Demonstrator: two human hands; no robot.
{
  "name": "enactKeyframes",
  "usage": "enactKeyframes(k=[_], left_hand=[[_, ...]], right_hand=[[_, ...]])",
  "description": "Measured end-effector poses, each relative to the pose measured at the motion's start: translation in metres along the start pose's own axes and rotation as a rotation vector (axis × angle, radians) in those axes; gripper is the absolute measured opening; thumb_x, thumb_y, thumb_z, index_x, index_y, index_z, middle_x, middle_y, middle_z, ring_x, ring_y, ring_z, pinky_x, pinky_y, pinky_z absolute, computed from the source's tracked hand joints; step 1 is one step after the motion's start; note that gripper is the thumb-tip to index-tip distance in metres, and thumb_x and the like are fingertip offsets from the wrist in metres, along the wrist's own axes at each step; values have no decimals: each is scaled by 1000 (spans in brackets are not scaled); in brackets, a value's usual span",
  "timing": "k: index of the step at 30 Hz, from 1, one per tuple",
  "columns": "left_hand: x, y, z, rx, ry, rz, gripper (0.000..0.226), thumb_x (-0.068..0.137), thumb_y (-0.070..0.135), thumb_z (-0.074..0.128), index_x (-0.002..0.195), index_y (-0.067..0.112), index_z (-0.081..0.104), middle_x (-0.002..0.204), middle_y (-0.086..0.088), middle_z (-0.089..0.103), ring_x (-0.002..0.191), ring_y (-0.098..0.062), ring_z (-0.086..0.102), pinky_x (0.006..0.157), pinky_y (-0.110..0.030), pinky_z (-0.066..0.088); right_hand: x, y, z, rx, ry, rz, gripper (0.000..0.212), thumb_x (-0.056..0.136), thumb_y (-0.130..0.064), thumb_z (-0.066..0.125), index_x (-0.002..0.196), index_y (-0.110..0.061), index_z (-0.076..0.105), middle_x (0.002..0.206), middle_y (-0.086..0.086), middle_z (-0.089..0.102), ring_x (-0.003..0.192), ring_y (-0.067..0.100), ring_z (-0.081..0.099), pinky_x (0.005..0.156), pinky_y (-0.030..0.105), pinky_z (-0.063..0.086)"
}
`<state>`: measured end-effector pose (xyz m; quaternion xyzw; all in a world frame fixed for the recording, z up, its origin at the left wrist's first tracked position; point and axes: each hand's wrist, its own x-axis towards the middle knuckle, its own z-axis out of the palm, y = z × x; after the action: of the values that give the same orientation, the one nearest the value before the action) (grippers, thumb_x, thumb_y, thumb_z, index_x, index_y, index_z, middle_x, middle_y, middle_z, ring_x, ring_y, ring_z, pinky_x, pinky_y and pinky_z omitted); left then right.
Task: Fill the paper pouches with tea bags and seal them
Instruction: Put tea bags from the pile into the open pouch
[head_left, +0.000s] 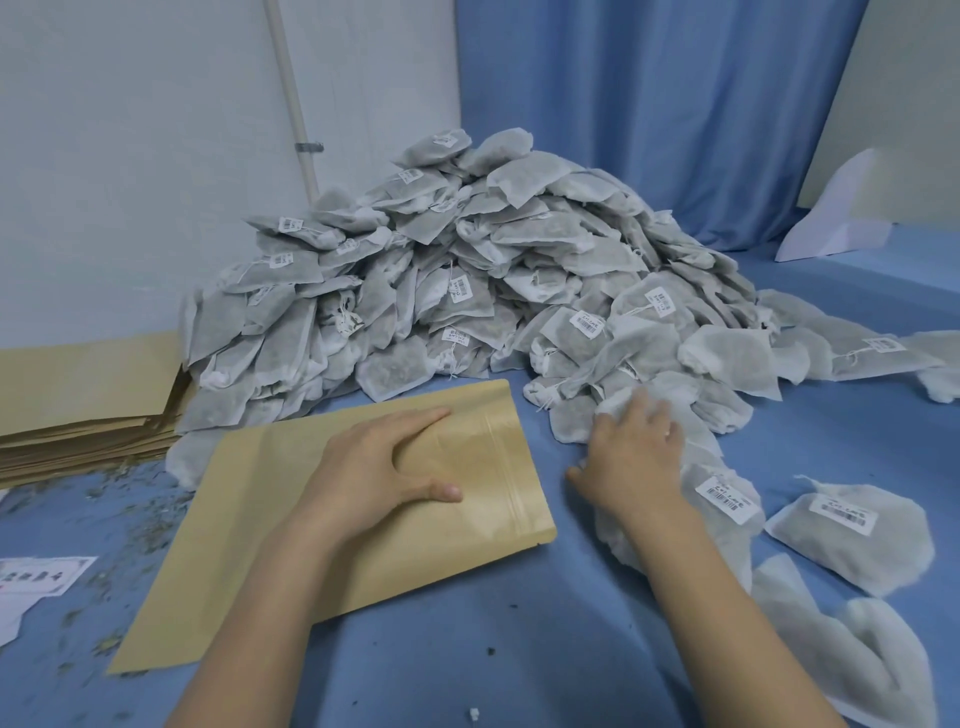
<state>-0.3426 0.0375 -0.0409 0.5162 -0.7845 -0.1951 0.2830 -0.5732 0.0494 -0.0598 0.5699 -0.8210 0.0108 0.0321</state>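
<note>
A brown paper pouch (249, 545) lies flat on the blue table, its zip-seal end to the right. My left hand (379, 462) rests flat on it, fingers straight, thumb spread. A large heap of grey-white tea bags (467, 270) with small barcode labels rises behind the pouch. My right hand (631, 457) reaches into the loose tea bags (717, 499) at the heap's near right edge; the hand is blurred, so its fingers and any hold on a bag are unclear.
A stack of flat brown pouches (78, 410) sits at the left against the white wall. Loose tea crumbs (145, 519) and a printed paper slip (36, 577) lie front left. More tea bags (857, 535) are scattered at right. A blue curtain (649, 104) hangs behind.
</note>
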Motion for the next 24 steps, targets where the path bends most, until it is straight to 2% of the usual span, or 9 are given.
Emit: enactKeyframes(k=[1,3,5,7,10,14,16,20,24], left_hand=[[0,0,0,-1,0,-1,82,52,48,84,128,44,53,131,23,53,124,-1,44,109,-29,30],[0,0,1,-3,1,-3,82,51,49,84,127,45,53,130,23,53,123,-1,44,109,-30,30],[0,0,1,-1,3,-1,82,51,48,84,127,44,53,129,24,53,123,-1,44,108,-29,30],[1,0,1,0,2,-4,81,52,47,85,127,44,53,129,24,53,122,-1,45,108,-28,31],[1,-1,0,-15,8,-6,80,52,46,85,125,46,54,120,31,51,118,2,45,103,-24,32],[1,-4,-5,-56,28,0,76,52,46,85,121,52,54,109,42,48,110,9,44,91,-12,31],[0,-4,-7,-86,37,15,74,51,45,85,118,55,54,107,45,47,103,19,45,85,-1,30],[0,-1,-10,-136,46,49,71,52,42,86,115,55,57,111,42,54,104,30,39,81,6,30],[-2,10,-6,-150,-13,133,69,51,43,85,112,58,57,113,46,51,107,25,42,81,6,29]], right_hand=[[0,1,0,-10,-53,96,59,88,-42,49,134,-8,35,149,28,13,134,44,21,109,45,23],[0,4,2,42,-78,170,47,91,-35,47,128,-7,37,141,29,29,125,42,37,99,40,35],[0,8,4,40,21,79,31,92,-22,47,120,-10,41,125,18,52,112,34,51,84,33,41],[-2,9,4,164,167,-55,36,91,-15,46,127,-13,40,114,13,60,105,31,56,76,32,42],[-8,0,-3,708,436,-159,36,97,-20,41,133,-18,40,99,7,65,91,25,59,69,30,39],[-6,-1,-10,1310,688,-18,15,97,-31,44,110,-25,48,82,-22,54,73,-17,51,62,1,34],[0,2,-8,1566,583,156,16,94,-37,48,105,-24,49,89,-22,54,83,-17,52,69,1,37],[5,-9,-1,1763,253,240,28,88,-34,58,103,-10,58,100,8,65,98,24,62,90,44,49],[-6,-27,1,1581,61,-34,13,84,-28,65,76,-19,70,75,-7,69,69,5,61,66,21,48]])
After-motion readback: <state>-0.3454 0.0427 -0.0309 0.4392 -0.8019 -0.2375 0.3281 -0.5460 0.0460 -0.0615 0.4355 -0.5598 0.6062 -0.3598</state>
